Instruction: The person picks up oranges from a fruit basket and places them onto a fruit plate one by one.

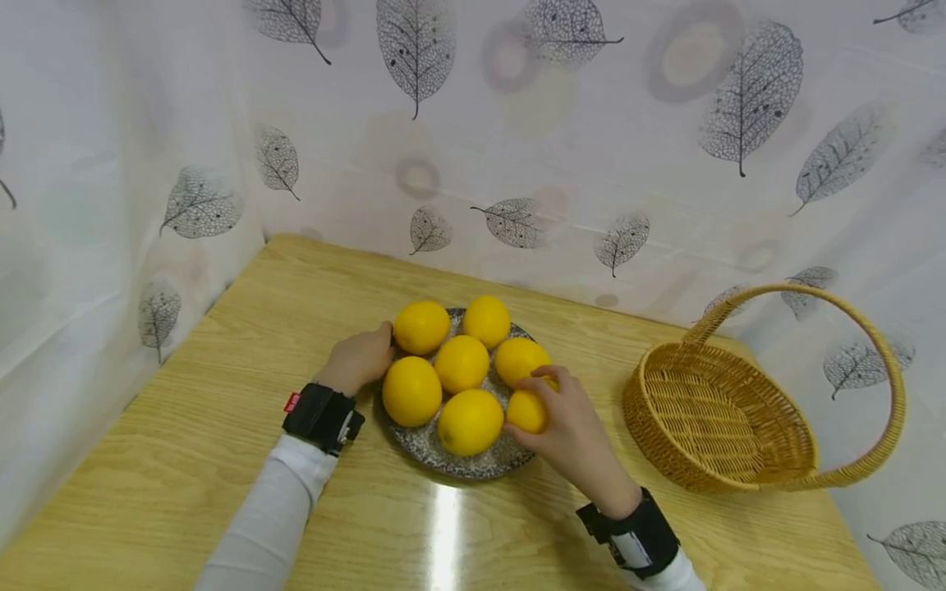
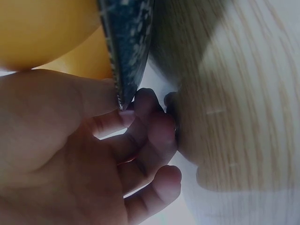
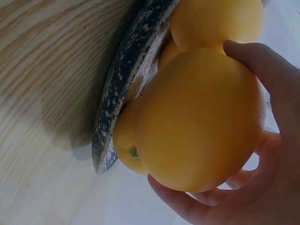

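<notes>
A speckled dark grey plate on the table carries several yellow-orange oranges. My left hand is at the plate's left edge; in the left wrist view its thumb and fingers pinch the plate's rim. At the plate's right side my right hand grips one orange, thumb and fingers spread around it. Close up in the right wrist view, this orange hides part of another orange with a green stem spot. I cannot tell whether the gripped orange touches the plate.
A wicker basket with a tall arched handle stands to the right of the plate, with no fruit in it. The wooden table ends at a leaf-patterned curtain behind and at the sides.
</notes>
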Tool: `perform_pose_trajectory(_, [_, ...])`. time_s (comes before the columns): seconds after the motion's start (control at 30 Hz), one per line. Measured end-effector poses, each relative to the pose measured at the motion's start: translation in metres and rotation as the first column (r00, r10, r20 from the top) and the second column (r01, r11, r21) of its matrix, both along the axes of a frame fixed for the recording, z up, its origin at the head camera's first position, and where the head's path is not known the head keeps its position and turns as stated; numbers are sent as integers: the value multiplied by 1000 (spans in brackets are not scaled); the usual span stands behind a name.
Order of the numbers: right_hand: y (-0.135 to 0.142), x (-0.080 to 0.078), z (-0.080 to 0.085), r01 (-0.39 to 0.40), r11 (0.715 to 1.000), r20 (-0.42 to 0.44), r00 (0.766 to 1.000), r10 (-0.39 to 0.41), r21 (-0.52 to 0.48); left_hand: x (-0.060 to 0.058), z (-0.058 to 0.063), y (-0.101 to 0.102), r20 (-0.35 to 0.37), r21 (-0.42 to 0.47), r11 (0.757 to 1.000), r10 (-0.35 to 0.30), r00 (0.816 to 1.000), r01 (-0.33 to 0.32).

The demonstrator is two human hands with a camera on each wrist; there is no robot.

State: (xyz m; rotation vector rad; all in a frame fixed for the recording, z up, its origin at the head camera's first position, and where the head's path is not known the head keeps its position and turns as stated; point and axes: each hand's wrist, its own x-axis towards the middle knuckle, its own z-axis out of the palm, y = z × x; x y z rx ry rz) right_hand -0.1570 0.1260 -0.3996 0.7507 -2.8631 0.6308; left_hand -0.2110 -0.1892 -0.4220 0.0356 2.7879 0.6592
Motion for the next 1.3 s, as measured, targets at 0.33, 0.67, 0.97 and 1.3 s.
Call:
perform_pose_trajectory(0.33, [0, -1, -2, -76, 997, -45, 996, 75, -21, 0, -2, 0, -27, 1, 1000, -6, 1000, 6])
perform_pose_trajectory(0.67, [3, -3, -3, -155, 988, -57, 986, 156, 26, 5, -2, 0, -27, 15, 1000, -8, 1000, 8])
perform_pose_trajectory(0.97, [7, -3, -9, -197, 978, -43, 979, 201, 74, 6, -1, 2, -30, 13, 1000, -16, 999, 16])
perform_pose_trajectory(1.3, [7, -1, -8, -194, 978, -19, 980, 196, 76, 7, -2, 2, -37, 16, 1000, -16, 999, 17])
